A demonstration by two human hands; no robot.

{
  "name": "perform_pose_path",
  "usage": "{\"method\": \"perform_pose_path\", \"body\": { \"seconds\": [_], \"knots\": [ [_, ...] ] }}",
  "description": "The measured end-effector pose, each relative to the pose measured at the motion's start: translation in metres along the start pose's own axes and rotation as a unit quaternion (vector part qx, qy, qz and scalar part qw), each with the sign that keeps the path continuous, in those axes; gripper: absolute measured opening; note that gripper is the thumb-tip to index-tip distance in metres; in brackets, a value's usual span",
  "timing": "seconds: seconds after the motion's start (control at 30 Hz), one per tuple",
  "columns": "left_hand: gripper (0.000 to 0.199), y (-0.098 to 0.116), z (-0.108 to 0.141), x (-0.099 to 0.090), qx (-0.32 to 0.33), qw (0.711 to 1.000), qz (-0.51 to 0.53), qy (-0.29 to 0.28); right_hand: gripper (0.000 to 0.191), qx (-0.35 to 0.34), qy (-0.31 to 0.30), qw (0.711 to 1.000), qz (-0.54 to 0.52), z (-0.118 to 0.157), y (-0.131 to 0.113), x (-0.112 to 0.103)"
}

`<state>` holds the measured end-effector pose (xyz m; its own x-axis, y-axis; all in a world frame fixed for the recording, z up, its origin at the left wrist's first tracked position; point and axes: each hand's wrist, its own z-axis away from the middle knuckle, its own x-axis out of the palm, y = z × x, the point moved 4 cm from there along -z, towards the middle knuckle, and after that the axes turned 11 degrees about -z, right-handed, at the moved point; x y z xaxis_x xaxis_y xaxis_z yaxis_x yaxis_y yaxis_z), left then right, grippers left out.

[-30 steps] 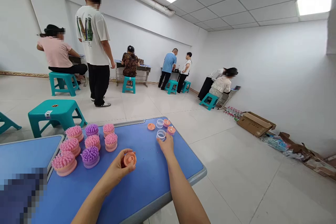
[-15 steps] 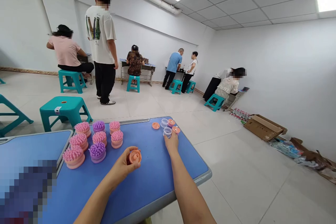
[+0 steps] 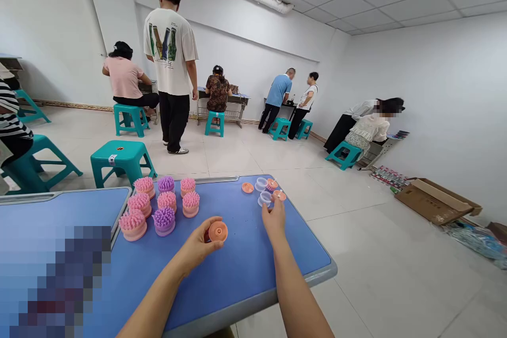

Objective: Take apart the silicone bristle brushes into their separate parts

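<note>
My left hand [image 3: 198, 245] grips a round orange brush part [image 3: 218, 232] by its sides, its hollow face with a small central post turned toward me. My fingers hide its back. At the table's far right, my right hand [image 3: 274, 216] has thumb and fingertips closed at the rim of a clear plastic cup [image 3: 264, 199]. Just beyond that hand lies an orange piece with a white stem [image 3: 279, 195]. Another clear cup [image 3: 261, 184], a second stemmed orange piece [image 3: 272, 184] and a flat orange disc [image 3: 247, 187] are close by.
Several pink and purple bristle brushes [image 3: 164, 221] stand at the left of the blue table [image 3: 237, 274]. A second blue table [image 3: 79, 211] adjoins it on the left. Beyond are a teal stool [image 3: 121, 153], a standing person [image 3: 170, 58] and an open cardboard box [image 3: 431, 200].
The view has swung left, so everything sits further right. My right hand has drawn back slightly, its fingertips now at the clear cup's near side. My left hand keeps its hold on the orange brush part.
</note>
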<state>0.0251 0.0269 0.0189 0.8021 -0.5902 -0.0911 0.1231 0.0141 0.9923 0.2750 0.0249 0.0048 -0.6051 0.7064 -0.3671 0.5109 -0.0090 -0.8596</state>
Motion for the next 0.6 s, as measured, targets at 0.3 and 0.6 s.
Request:
{"method": "perform_pose_path", "body": {
  "seconds": [0.3, 0.6],
  "knots": [
    [0.074, 0.000, -0.004, -0.003, -0.008, 0.998, -0.001, 0.055, 0.043, 0.117, -0.421, 0.867, -0.240, 0.066, -0.053, 0.047],
    [0.055, -0.004, -0.008, -0.010, 0.037, 0.975, -0.170, 0.136, 0.045, 0.196, -0.469, 0.777, -0.370, 0.079, -0.063, 0.054]
  ]
}}
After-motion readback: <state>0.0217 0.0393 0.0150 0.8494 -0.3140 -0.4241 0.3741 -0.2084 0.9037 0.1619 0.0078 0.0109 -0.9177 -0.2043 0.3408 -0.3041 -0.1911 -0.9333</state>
